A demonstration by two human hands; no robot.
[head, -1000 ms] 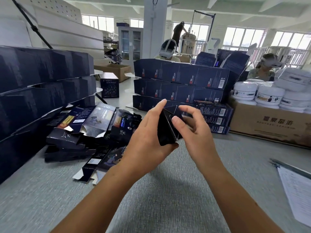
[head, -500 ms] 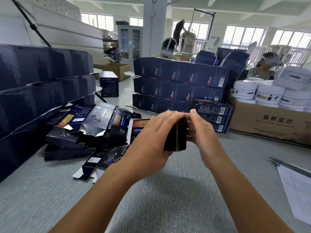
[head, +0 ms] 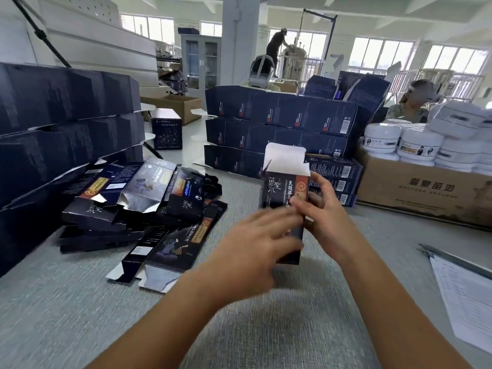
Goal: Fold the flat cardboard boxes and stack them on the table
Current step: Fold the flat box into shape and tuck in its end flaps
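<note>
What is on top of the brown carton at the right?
White jars stand on the brown carton, piled in layers, some tilted. The frame edge cuts off the carton, so the rest of its top cannot be seen; its inside is hidden.

Flat boxes lie heaped left of centre on the table. Stacked boxes stand behind, upper centre. Carton with jars at right.

Glossy dark printed cardboard box with matt white inside flaps; table covered in coarse grey cloth.
</note>
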